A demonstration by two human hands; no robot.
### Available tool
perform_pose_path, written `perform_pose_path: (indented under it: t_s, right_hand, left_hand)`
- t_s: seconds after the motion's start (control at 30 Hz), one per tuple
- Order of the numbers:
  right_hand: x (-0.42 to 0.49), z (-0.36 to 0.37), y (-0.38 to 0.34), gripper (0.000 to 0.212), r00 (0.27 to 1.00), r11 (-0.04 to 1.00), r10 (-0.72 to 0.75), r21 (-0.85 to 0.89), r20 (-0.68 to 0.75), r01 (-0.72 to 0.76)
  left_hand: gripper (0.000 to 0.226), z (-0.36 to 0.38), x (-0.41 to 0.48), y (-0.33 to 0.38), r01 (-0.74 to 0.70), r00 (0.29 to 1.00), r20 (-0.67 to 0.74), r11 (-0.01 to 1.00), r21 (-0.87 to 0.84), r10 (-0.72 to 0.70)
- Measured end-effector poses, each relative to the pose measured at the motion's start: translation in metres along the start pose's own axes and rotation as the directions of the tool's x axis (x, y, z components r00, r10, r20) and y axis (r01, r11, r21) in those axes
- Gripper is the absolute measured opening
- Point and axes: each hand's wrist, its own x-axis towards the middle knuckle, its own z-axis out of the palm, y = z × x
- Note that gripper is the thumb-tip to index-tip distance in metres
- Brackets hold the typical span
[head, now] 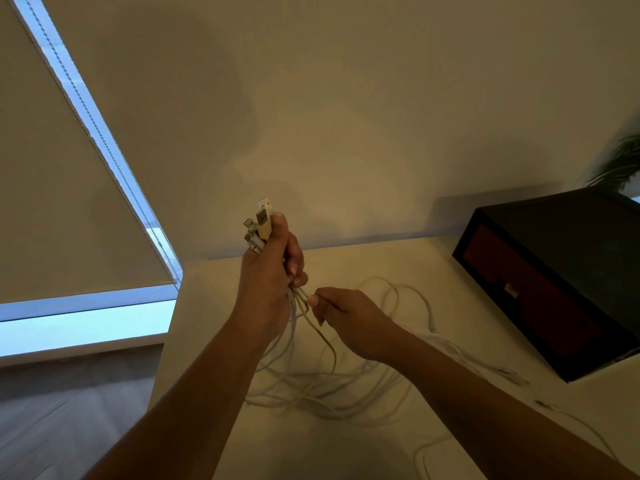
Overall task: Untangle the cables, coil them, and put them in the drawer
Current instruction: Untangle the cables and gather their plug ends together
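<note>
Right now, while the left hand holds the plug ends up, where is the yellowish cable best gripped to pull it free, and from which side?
Pinch the yellowish cable just under the left hand, where it hangs apart from the others, coming from the right, as the right hand does. Lower down it runs into the tangle.

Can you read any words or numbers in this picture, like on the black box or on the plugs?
No text can be read.
Pale patch on the front of the black box: too small and blurred to tell whether it is writing.
Plugs held in the left hand: no marks show.
</note>
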Motion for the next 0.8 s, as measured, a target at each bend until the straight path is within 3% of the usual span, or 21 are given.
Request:
perform_pose_path:
  t_s: [0.2, 0.6, 0.8]
  right_hand:
    - [0.002, -0.002, 0.017, 0.038, 0.999, 0.999, -0.035, 0.004, -0.015, 0.036]
    - [-0.010, -0.012, 0.073, 0.037, 0.984, 0.980, 0.171, -0.097, -0.051, -0.175]
    - [-0.014, -0.017, 0.092, 0.036, 0.961, 0.963, 0.265, -0.035, -0.077, -0.268]
  left_hand:
    - [0.048, -0.006, 0.003, 0.007, 0.007, 1.000, -0.004, 0.998, -0.057, -0.007]
    - [0.053, -0.022, 0.010, 0.030, -0.066, 0.995, -0.081, 0.986, -0.153, 0.054]
    - [0.048, -0.032, 0.013, 0.039, -0.137, 0.983, -0.144, 0.976, -0.172, 0.112]
